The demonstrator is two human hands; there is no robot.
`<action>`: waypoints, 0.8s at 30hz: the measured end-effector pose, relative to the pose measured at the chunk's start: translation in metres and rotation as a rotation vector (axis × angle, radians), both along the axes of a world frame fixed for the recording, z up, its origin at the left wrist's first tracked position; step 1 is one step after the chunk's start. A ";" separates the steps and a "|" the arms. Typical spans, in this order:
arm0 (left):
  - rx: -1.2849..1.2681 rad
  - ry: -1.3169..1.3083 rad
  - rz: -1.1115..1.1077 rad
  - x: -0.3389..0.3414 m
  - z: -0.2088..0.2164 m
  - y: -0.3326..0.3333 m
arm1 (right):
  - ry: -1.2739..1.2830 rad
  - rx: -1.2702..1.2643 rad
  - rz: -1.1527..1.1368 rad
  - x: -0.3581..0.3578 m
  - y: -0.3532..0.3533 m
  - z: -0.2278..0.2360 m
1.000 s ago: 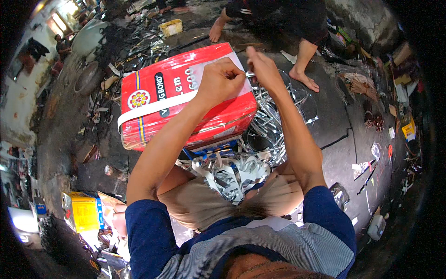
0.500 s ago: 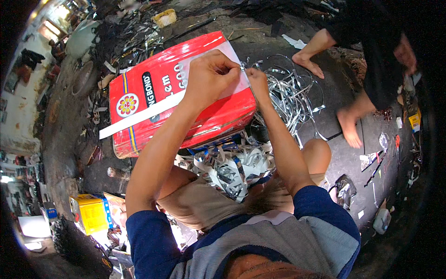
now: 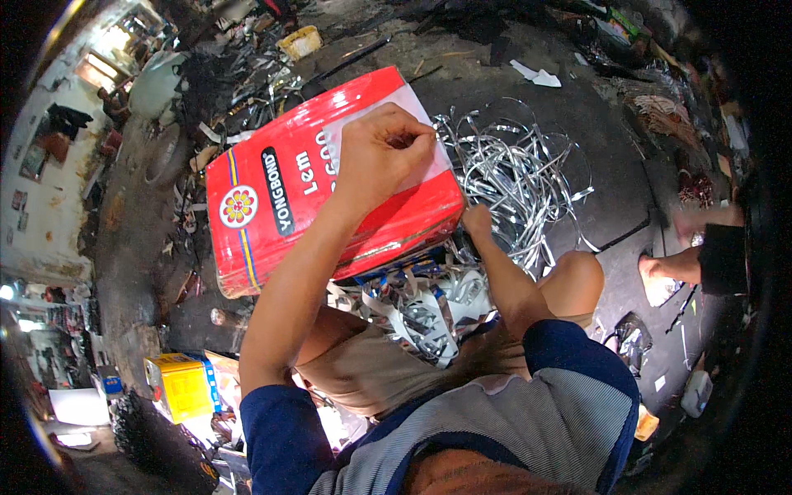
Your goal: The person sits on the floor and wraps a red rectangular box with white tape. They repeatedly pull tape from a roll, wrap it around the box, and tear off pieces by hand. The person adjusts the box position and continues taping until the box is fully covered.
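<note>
A large red tin point(image 3: 289, 186) with a round flower emblem lies in front of my crossed legs. Above its far right corner my left hand point(image 3: 384, 153) is closed, thumb and fingertips pinched near the edge; what they grip, if anything, is too small to name. A pale sheet point(image 3: 419, 173) lies on the tin beneath that hand. My right hand point(image 3: 476, 221) is lowered beside the tin's right corner, its fingers hidden from view. Just beyond it spreads a tangle of thin silver strips point(image 3: 528, 181). White and silver strips point(image 3: 441, 309) are heaped by my lap.
A yellow tin point(image 3: 183, 388) stands at lower left. Another person's foot point(image 3: 656, 280) is on the dark floor at the right. Scraps and a yellow container point(image 3: 299, 43) lie at the far side. A black plastic bag point(image 3: 631, 338) sits right of my knee.
The long white strip that lay across the tin is gone from its top. My right hand has dropped from the tin's edge toward me. The other person has moved to the right.
</note>
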State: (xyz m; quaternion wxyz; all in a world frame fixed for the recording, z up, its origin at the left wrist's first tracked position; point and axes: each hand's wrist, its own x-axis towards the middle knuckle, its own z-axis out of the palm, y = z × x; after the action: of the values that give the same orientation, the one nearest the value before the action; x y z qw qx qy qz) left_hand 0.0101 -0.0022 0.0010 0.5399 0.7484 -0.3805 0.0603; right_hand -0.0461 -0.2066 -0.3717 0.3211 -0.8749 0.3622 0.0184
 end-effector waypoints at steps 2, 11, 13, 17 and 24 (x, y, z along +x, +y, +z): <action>-0.012 -0.005 -0.033 -0.001 0.002 -0.006 | -0.017 -0.010 -0.115 -0.029 -0.008 -0.028; 0.070 -0.188 -0.034 -0.003 0.000 0.005 | 0.098 -0.119 -0.076 -0.045 -0.006 -0.019; 0.113 -0.269 -0.065 -0.003 0.003 0.006 | 0.109 -0.182 -0.047 -0.049 -0.009 -0.023; 0.141 -0.371 -0.152 0.000 0.006 0.008 | 0.150 -0.124 -0.127 -0.050 -0.025 -0.033; 0.178 -0.532 -0.191 0.004 -0.001 0.020 | 0.156 -0.159 -0.164 -0.057 -0.043 -0.028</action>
State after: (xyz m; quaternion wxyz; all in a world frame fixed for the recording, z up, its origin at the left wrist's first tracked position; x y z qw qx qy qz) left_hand 0.0139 0.0178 0.0003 0.3567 0.7114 -0.5814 0.1696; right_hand -0.1033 -0.2499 -0.4002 0.2222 -0.8609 0.4565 0.0313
